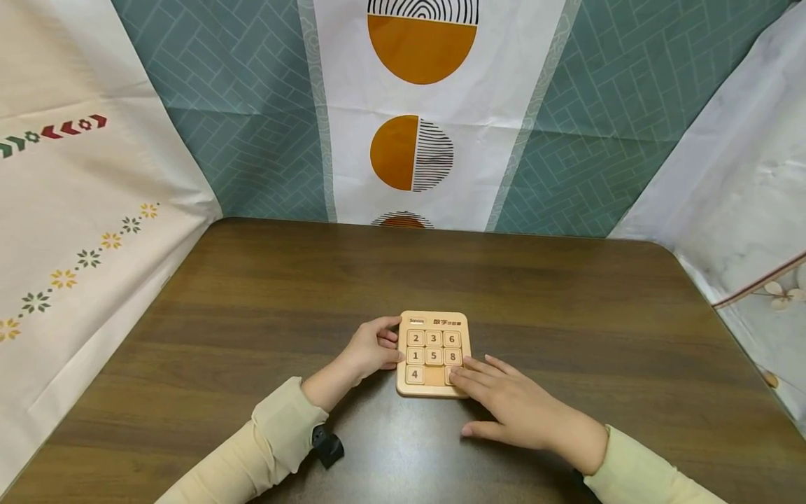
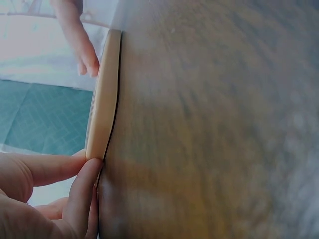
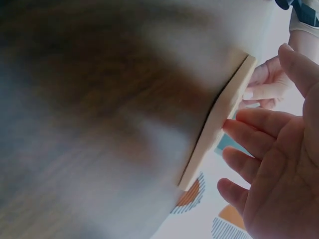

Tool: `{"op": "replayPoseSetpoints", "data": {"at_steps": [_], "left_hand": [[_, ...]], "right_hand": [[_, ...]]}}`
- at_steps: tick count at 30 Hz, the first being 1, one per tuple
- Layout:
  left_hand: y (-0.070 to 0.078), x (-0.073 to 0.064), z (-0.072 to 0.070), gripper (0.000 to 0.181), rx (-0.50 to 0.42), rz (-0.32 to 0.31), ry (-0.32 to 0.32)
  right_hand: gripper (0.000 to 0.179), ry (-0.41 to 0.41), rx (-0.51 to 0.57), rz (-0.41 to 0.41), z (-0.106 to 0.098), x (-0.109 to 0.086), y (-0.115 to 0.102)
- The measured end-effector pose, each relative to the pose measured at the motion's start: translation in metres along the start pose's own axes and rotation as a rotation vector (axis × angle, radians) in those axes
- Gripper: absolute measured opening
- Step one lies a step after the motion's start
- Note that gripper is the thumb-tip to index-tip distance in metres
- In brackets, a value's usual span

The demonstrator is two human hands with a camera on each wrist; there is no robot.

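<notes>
A light wooden number sliding puzzle point(image 1: 434, 320) lies on the table in front of me, its tiles reading 2, 3, 6 in the top row and 1, 5, 8 below. Tile 4 point(image 1: 415, 374) sits at bottom left, with a bare slot point(image 1: 434, 376) beside it. My left hand point(image 1: 371, 344) holds the puzzle's left edge; the left wrist view shows thumb and finger pinching its side point(image 2: 104, 99). With fingers extended, my right hand point(image 1: 513, 402) reaches over the lower right corner, fingertips on the bottom right tile, whose number they cover. Its thumb is spread off the board.
The brown wooden table point(image 1: 302, 280) extends around the puzzle. Behind it hangs a teal and white patterned cloth point(image 1: 264, 140). A cream cloth point(image 1: 82, 196) borders the left side, a pale one point(image 1: 743, 196) the right. A black strap point(image 1: 327, 446) is at the left wrist.
</notes>
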State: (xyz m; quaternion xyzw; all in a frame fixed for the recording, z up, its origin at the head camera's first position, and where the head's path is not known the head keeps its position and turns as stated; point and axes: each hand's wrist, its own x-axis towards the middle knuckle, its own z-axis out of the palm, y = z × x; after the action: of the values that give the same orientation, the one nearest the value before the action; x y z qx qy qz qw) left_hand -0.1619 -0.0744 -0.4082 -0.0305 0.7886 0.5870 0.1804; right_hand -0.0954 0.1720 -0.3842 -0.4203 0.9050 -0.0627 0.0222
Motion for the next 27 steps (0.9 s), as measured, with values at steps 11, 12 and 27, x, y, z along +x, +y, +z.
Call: {"op": "replayPoseSetpoints", "data": {"at_steps": [11, 12, 27], "left_hand": [[0.000, -0.001, 0.000, 0.067, -0.005, 0.006, 0.000], [0.000, -0.001, 0.000, 0.067, -0.005, 0.007, -0.001], [-0.001, 0.000, 0.000, 0.066, -0.003, 0.014, -0.003]], "right_hand": [[0.066, -0.003, -0.009, -0.032, -0.001, 0.024, -0.012], [0.066, -0.010, -0.012, -0.039, -0.001, 0.026, -0.014], [0.065, -0.065, -0.031, -0.064, 0.004, 0.032, -0.019]]}}
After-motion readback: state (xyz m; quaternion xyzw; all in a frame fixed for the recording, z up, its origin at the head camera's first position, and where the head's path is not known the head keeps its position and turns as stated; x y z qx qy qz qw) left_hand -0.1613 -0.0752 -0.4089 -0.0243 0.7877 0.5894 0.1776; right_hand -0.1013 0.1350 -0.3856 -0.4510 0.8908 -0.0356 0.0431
